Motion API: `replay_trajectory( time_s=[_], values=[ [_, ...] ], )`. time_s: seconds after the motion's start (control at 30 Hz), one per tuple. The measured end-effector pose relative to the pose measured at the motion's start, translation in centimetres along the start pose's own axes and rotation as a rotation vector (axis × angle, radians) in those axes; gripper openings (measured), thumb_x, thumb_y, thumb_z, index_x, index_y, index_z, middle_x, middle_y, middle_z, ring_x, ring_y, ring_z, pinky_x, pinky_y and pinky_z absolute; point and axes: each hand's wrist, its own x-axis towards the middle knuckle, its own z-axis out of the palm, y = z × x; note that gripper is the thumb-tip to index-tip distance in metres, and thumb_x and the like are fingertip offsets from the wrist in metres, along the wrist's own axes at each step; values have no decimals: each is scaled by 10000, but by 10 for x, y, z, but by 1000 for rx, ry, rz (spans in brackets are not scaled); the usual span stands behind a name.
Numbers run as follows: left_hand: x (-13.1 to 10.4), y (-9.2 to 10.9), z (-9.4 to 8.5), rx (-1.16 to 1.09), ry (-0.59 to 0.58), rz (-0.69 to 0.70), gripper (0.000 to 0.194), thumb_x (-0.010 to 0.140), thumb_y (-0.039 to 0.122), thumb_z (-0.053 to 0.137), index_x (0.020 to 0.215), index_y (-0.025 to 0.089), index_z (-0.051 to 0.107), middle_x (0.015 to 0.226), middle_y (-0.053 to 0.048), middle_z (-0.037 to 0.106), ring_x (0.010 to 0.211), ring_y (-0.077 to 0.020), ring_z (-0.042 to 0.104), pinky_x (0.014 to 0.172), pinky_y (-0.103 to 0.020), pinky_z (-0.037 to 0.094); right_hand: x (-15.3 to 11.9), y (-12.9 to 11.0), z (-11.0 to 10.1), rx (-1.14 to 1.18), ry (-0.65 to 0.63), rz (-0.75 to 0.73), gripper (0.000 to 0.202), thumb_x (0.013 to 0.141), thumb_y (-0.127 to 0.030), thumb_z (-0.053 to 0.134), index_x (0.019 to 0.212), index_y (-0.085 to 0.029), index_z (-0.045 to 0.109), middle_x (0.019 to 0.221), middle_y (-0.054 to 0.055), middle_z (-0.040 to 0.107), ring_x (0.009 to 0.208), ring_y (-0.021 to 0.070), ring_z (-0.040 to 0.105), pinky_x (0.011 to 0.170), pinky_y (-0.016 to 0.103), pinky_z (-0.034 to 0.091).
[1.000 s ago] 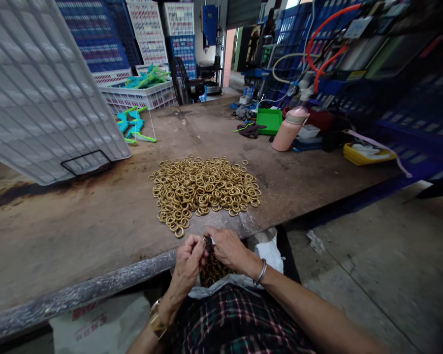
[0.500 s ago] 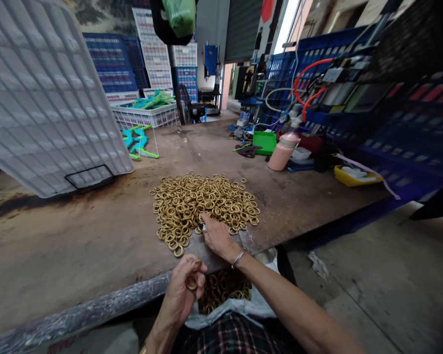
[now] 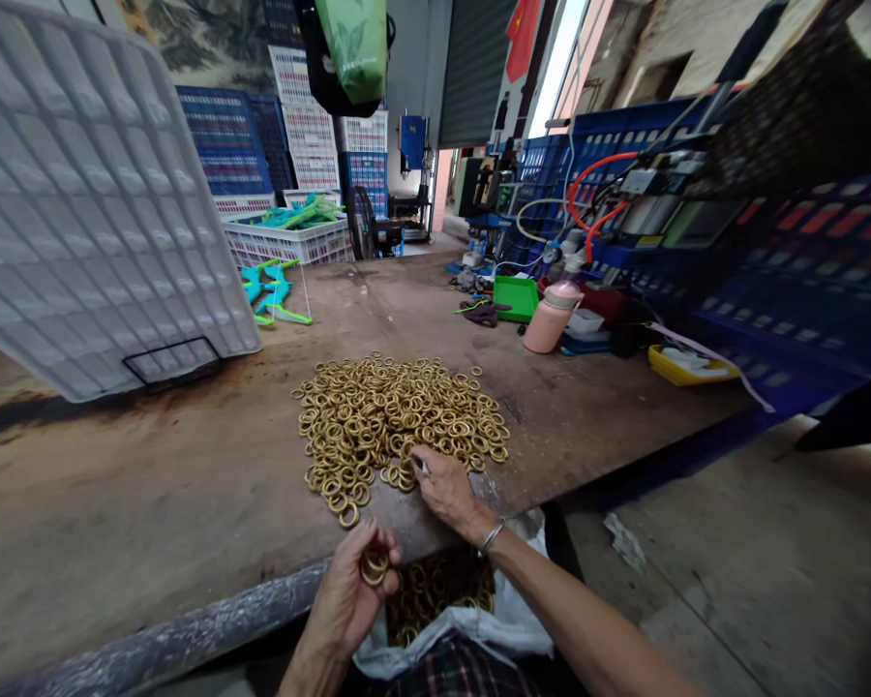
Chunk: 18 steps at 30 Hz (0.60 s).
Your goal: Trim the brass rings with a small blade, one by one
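A broad heap of brass-coloured rings (image 3: 384,407) lies on the worktable (image 3: 210,513). My left hand (image 3: 352,586) is just past the table's front edge, its fingers curled round a few brass rings (image 3: 374,565). At the near side of the heap, my right hand (image 3: 446,494) has its fingertips bent together against the rings; what is between them is hidden. A pale patch shows at one of these fingertips. Below the table edge, under my right forearm, an open white sack (image 3: 471,624) holds many more rings (image 3: 425,595).
A large white plastic crate (image 3: 108,213) stands tilted at the left. Blue-green plastic pieces (image 3: 272,290) lie behind it. To the right are a pink bottle (image 3: 550,319), a green tray (image 3: 515,298), a yellow tray (image 3: 689,366) and a machine with orange hoses (image 3: 649,198).
My right hand has drawn slightly back towards me at the heap's near edge. My left hand has turned so the rings in it show more plainly. The camera view has tilted up a little.
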Motion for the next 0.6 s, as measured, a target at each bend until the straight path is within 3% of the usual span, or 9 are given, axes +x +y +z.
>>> replay_trajectory(
  time_s=[0.17, 0.37, 0.6],
  values=[
    [8, -1, 8, 172, 1, 153, 315, 645, 390, 702, 743, 170, 498, 542, 66, 479, 410, -45, 407, 339, -138, 253, -5, -1, -6, 360, 73, 73, 218, 823, -264, 413, 868, -185, 611, 820, 28, 651, 761, 144, 577, 705, 233, 416],
    [20, 2, 18, 517, 86, 359, 369, 709, 469, 607, 929, 189, 510, 541, 78, 475, 389, -43, 376, 344, -137, 260, -17, -16, -13, 586, -15, 173, 173, 796, -304, 449, 769, -181, 567, 616, -49, 512, 560, 92, 442, 568, 198, 370],
    [26, 3, 23, 723, 63, 448, 285, 747, 454, 553, 744, 170, 541, 501, 78, 402, 401, -54, 338, 386, -168, 268, -23, -33, -23, 724, -133, 214, 169, 789, -331, 456, 728, -180, 502, 541, -73, 414, 496, 77, 356, 488, 185, 307]
  ],
)
